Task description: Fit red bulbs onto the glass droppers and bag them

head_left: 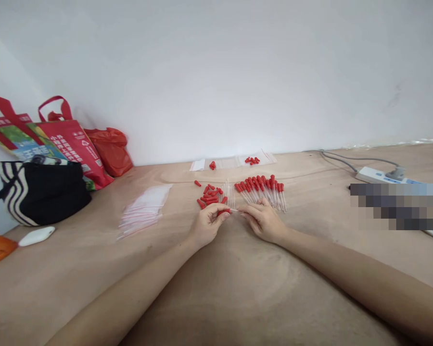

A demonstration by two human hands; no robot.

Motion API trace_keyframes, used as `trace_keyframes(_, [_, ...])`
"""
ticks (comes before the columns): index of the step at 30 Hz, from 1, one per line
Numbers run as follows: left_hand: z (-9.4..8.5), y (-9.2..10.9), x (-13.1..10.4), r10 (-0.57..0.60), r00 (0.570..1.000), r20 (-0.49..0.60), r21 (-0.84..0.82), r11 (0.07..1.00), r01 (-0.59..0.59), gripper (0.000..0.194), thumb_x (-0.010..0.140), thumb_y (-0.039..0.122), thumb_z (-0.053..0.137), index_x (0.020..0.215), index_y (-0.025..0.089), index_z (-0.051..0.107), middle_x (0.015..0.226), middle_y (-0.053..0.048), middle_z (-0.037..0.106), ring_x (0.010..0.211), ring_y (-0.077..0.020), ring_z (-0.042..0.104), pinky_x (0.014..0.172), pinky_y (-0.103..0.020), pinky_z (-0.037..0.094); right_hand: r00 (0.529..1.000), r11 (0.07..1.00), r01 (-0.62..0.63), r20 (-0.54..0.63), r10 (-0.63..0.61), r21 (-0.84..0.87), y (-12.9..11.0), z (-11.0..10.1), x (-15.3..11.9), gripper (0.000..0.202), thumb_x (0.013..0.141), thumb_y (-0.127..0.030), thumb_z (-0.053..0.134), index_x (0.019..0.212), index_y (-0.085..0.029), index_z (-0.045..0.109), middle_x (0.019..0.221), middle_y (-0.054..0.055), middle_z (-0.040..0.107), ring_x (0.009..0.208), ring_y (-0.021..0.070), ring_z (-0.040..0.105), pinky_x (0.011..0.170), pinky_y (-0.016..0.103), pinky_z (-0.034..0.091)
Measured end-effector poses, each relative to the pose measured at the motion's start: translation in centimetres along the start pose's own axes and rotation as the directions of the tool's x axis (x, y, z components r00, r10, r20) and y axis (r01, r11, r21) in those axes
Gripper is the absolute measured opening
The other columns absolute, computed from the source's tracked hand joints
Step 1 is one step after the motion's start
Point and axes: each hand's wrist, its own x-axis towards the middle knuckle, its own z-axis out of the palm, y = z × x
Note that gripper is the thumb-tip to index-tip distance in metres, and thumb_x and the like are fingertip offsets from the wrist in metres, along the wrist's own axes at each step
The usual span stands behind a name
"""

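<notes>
Near the middle of the wooden table, my left hand [207, 223] pinches a red rubber bulb [224, 211]. My right hand [261, 221] holds a thin clear tube [235, 210], whose left end meets the bulb. Just beyond my left hand is a pile of loose red bulbs [212, 193], with bare clear tubes [231, 192] to its right. Past my right hand lie several droppers with red bulbs fitted [258, 185], their clear tubes pointing toward me.
Flat clear bags [147, 207] lie stacked at the left. Bags with bulbs and tubes [234, 162] rest by the wall. Shopping bags [72, 144], a black bag [50, 192] and a white object [36, 236] are far left; a power strip [378, 176] is right.
</notes>
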Motion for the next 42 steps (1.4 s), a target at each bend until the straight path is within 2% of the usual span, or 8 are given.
trace_keyframes(6, [0.0, -0.3, -0.5, 0.035, 0.999, 0.036, 0.081, 0.996, -0.038, 0.02, 0.079, 0.029, 0.051, 0.085, 0.013, 0.061, 0.067, -0.003, 0.059, 0.058, -0.0116, 0.057, 0.055, -0.023, 0.05, 0.997, 0.997, 0.074, -0.008, -0.074, 0.0, 0.2, -0.4, -0.1, 0.021, 0.083, -0.017, 0.038, 0.091, -0.017, 0.058, 0.066, 0.002, 0.059, 0.056, 0.0113, 0.046, 0.064, 0.028, 0.024])
trace_keyframes(15, [0.0, 0.7, -0.9, 0.14, 0.985, 0.101, 0.321, 0.933, -0.165, 0.017, 0.081, 0.023, 0.047, 0.084, 0.015, 0.061, 0.063, -0.001, 0.057, 0.051, -0.0089, 0.055, 0.049, -0.018, 0.046, 0.988, 0.986, 0.152, 0.023, -0.15, -0.072, 0.7, -1.0, -0.2, 0.03, 0.075, -0.009, 0.038, 0.095, -0.017, 0.06, 0.063, 0.001, 0.058, 0.055, 0.011, 0.045, 0.062, 0.029, 0.021])
trace_keyframes(20, [-0.1, 1.1, -1.1, 0.197, 0.97, 0.145, 0.422, 0.874, -0.241, 0.017, 0.082, 0.024, 0.046, 0.082, 0.015, 0.061, 0.063, -0.001, 0.058, 0.05, -0.0088, 0.053, 0.05, -0.019, 0.044, 0.985, 0.981, 0.174, 0.024, -0.173, -0.088, 0.5, -1.2, -0.4, 0.03, 0.075, -0.009, 0.038, 0.092, -0.017, 0.061, 0.063, 0.001, 0.058, 0.054, 0.0108, 0.044, 0.061, 0.03, 0.021])
trace_keyframes(24, [-0.1, 1.3, -1.2, 0.235, 0.955, 0.183, 0.464, 0.836, -0.294, 0.018, 0.083, 0.026, 0.045, 0.082, 0.015, 0.059, 0.062, -0.001, 0.057, 0.053, -0.0096, 0.053, 0.052, -0.019, 0.044, 0.99, 0.988, 0.141, 0.03, -0.14, -0.063, 0.0, -1.2, -0.5, 0.028, 0.075, -0.01, 0.039, 0.09, -0.017, 0.061, 0.062, 0.0, 0.057, 0.053, 0.0104, 0.043, 0.061, 0.029, 0.02])
trace_keyframes(33, [0.0, 1.3, -1.5, 0.287, 0.912, 0.294, 0.46, 0.793, -0.399, 0.017, 0.084, 0.024, 0.043, 0.086, 0.014, 0.057, 0.075, -0.005, 0.06, 0.067, -0.0127, 0.056, 0.062, -0.022, 0.044, 0.99, 0.993, 0.11, 0.084, -0.113, 0.043, -0.9, -1.2, -0.5, 0.022, 0.082, -0.015, 0.037, 0.084, -0.017, 0.059, 0.061, 0.0, 0.057, 0.053, 0.0099, 0.042, 0.062, 0.028, 0.021])
trace_keyframes(37, [0.1, 1.1, -1.2, 0.292, 0.92, 0.26, 0.453, 0.805, -0.383, 0.018, 0.084, 0.024, 0.043, 0.088, 0.015, 0.057, 0.078, -0.005, 0.061, 0.07, -0.0131, 0.056, 0.065, -0.023, 0.045, 0.986, 0.995, 0.094, 0.135, -0.099, 0.044, -1.0, -1.3, 0.0, 0.024, 0.085, -0.017, 0.035, 0.088, -0.016, 0.059, 0.067, 0.002, 0.059, 0.058, 0.0109, 0.046, 0.061, 0.027, 0.024])
trace_keyframes(42, [-0.6, 1.0, -0.4, 0.379, 0.909, 0.175, 0.512, 0.754, -0.413, 0.019, 0.081, 0.026, 0.049, 0.095, 0.017, 0.057, 0.088, -0.007, 0.06, 0.083, -0.0159, 0.055, 0.077, -0.028, 0.044, 0.985, 0.986, 0.114, 0.144, -0.096, -0.125, -0.8, -2.2, 1.0, 0.021, 0.083, -0.022, 0.041, 0.089, -0.019, 0.061, 0.074, 0.005, 0.059, 0.072, 0.0156, 0.049, 0.063, 0.029, 0.027])
